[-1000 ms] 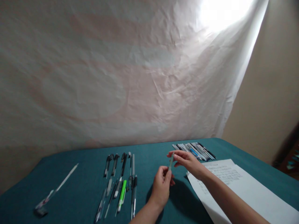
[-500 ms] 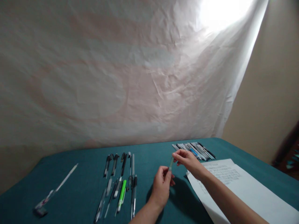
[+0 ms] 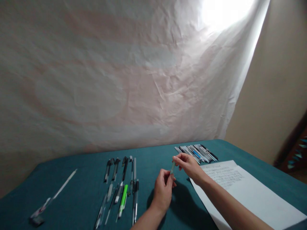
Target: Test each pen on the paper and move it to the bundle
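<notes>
A short, pale greenish translucent tube [image 3: 172, 167], perhaps a pen part, stands almost upright between my two hands over the table. The fingers of my left hand [image 3: 163, 189] are closed round its lower end. At the top end, the thumb and fingertips of my right hand [image 3: 186, 162] pinch it. Both ends are hidden by fingers. To the left of my hands lie loose pens and pen parts, among them a bright green pen [image 3: 123, 200] and a clear pen with a dark cap [image 3: 136, 199].
Behind my right hand a row of pens [image 3: 198, 153] lies on the green tablecloth [image 3: 83, 191]. Handwritten paper sheets [image 3: 249, 195] lie under my right forearm. A long white stick-like thing with a dark end [image 3: 63, 186] is at far left. A pale sheet [image 3: 144, 95] hangs behind.
The whole view has shifted slightly, moving everything a little left in the picture. Both hands keep hold of the tube, with hardly any change in their pose.
</notes>
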Demonstrator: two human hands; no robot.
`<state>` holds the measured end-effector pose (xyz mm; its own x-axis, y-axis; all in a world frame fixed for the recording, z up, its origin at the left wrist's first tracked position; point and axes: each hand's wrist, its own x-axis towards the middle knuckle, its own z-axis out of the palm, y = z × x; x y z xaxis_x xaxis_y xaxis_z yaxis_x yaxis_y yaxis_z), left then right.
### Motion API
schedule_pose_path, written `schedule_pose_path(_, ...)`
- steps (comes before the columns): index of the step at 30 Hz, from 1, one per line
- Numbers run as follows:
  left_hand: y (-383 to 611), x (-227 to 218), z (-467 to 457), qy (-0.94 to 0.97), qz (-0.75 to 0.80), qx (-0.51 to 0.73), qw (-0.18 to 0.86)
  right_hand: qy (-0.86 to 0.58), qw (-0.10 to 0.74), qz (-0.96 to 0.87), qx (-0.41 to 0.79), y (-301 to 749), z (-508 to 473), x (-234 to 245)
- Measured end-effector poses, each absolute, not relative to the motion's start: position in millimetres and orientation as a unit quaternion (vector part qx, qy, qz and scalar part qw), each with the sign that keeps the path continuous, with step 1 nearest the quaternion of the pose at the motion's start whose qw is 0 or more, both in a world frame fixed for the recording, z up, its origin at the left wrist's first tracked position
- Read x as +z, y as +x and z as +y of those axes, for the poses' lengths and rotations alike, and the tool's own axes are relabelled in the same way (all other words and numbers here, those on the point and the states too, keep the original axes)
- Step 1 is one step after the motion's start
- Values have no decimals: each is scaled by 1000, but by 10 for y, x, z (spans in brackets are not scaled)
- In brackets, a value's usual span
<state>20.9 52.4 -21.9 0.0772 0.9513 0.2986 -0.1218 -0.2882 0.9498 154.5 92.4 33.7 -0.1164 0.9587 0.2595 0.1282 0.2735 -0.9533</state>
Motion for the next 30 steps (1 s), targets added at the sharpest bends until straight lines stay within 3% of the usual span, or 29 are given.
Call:
schedule_pose_path(6, 208, -199, 527, 561, 371, 568, 475, -384, 495, -630, 460, 1516, 867, 392)
schedule_pose_path(18, 201, -192, 521, 582, 377, 569, 443, -430, 503, -611, 435, 1496, 878, 401)
schedule_pose_path(24, 174, -183, 567, 534, 376, 585, 481, -429, 524, -661, 323, 1389, 837, 234)
schedule_pose_path(30, 174, -208, 595, 523, 343, 587, 515, -407, 434, -757, 271, 1345, 771, 162)
